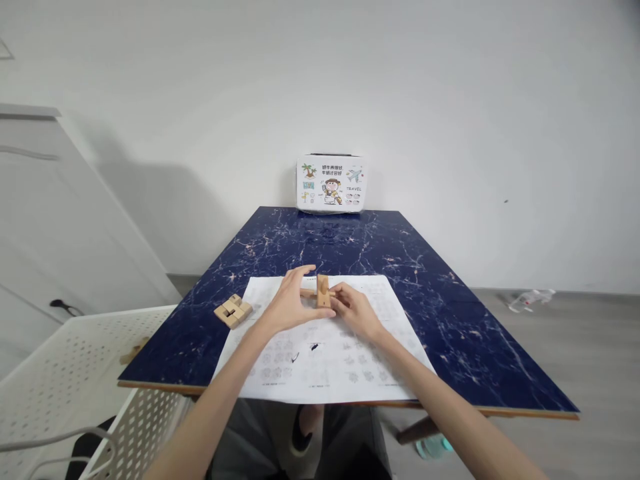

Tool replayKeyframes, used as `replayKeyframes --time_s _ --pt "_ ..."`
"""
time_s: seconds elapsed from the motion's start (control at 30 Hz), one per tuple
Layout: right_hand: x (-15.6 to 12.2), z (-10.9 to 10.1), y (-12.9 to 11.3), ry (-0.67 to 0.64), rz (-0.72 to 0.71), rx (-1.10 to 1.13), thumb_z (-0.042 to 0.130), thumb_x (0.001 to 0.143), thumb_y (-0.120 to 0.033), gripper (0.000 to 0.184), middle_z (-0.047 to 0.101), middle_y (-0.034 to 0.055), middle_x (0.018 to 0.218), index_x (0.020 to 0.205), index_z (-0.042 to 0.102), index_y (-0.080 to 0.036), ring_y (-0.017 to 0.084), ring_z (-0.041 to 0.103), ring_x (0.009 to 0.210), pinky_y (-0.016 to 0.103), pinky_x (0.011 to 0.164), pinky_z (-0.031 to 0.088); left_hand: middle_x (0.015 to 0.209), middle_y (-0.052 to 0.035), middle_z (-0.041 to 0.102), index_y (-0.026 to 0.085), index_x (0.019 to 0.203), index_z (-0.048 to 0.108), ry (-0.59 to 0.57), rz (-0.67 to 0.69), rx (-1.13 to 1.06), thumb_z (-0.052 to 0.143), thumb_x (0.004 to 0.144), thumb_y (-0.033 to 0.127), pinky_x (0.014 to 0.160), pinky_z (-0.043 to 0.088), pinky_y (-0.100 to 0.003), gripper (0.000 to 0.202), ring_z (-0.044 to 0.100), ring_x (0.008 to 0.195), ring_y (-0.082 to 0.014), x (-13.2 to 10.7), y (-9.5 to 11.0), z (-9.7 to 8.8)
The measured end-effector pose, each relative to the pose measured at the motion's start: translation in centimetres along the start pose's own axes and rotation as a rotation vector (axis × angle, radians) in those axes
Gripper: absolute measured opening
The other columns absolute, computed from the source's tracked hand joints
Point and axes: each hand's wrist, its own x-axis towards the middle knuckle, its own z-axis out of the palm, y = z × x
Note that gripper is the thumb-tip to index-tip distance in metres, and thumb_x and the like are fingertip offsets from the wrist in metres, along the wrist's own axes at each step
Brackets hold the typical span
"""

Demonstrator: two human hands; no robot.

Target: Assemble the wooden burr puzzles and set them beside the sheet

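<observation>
Over the middle of a printed paper sheet (320,383), both my hands are at a small wooden puzzle block (323,291) made of crossing pieces, one bar upright. My left hand (289,303) reaches round it from the left, thumb under its lower end and index finger stretched out above, with a gap between. On the right, my right hand (353,308) pinches the block's side between thumb and fingers. A second group of joined wooden puzzle pieces (233,311) lies at the sheet's left edge, partly on the dark tabletop. The exact joints of the held block are too small to make out.
The blue marbled table (330,240) carries a white printed case (331,183) at its back, against the wall. A white perforated basket (145,427) stands at lower left, holding cables. On the floor lie a clear plastic item (531,300) and a bottle (434,445).
</observation>
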Motion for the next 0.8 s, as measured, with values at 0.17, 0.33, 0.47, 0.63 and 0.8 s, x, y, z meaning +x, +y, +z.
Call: replayKeyframes --time_s 0.17,0.33,0.47,0.63,0.8 --pt "-0.1 -0.1 0.1 -0.038 -0.01 -0.014 0.059 0.092 -0.041 0.02 0.075 0.0022 0.085 0.097 0.064 -0.022 0.02 0.068 0.077 0.031 0.072 0.052 0.138 -0.0136 0.064 0.028 0.141 0.06 -0.125 -0.052 -0.16 0.092 0.061 0.044 0.093 0.058 -0.04 0.087 0.064 0.122 -0.0336 0.9 -0.2 -0.5" --pt "-0.1 0.0 0.2 -0.031 -0.02 -0.021 0.059 0.093 -0.04 0.019 0.077 0.0038 0.091 0.098 0.064 -0.023 0.021 0.07 0.079 0.031 0.075 0.052 0.122 -0.0098 0.073 0.028 0.124 0.073 -0.09 0.038 -0.106 0.09 0.063 0.042 0.092 0.057 -0.038 0.065 0.068 0.108 -0.0293 1.0 0.3 -0.9" --pt "0.0 0.0 0.3 -0.018 -0.03 -0.011 0.06 0.093 -0.04 0.019 0.078 0.0043 0.092 0.098 0.064 -0.022 0.021 0.073 0.082 0.032 0.076 0.053 0.109 -0.0075 0.077 0.027 0.11 0.078 -0.062 0.062 -0.106 0.091 0.058 0.04 0.092 0.056 -0.037 0.055 0.07 0.099 -0.0278 1.2 0.5 -1.2" --pt "0.0 -0.1 0.3 -0.025 -0.035 -0.004 0.061 0.093 -0.039 0.018 0.079 0.0047 0.09 0.098 0.065 -0.022 0.022 0.073 0.083 0.032 0.077 0.054 0.108 -0.0066 0.077 0.029 0.109 0.079 -0.087 0.052 -0.106 0.09 0.058 0.039 0.088 0.056 -0.036 0.053 0.07 0.098 -0.0275 1.5 0.1 -1.3" --pt "0.0 0.0 0.0 -0.019 -0.029 0.019 0.061 0.092 -0.038 0.017 0.079 0.0047 0.091 0.096 0.066 -0.022 0.021 0.073 0.081 0.032 0.077 0.054 0.112 -0.007 0.076 0.029 0.111 0.078 -0.126 0.046 -0.062 0.091 0.06 0.039 0.088 0.057 -0.035 0.054 0.07 0.1 -0.0266 1.5 -0.4 -1.3"
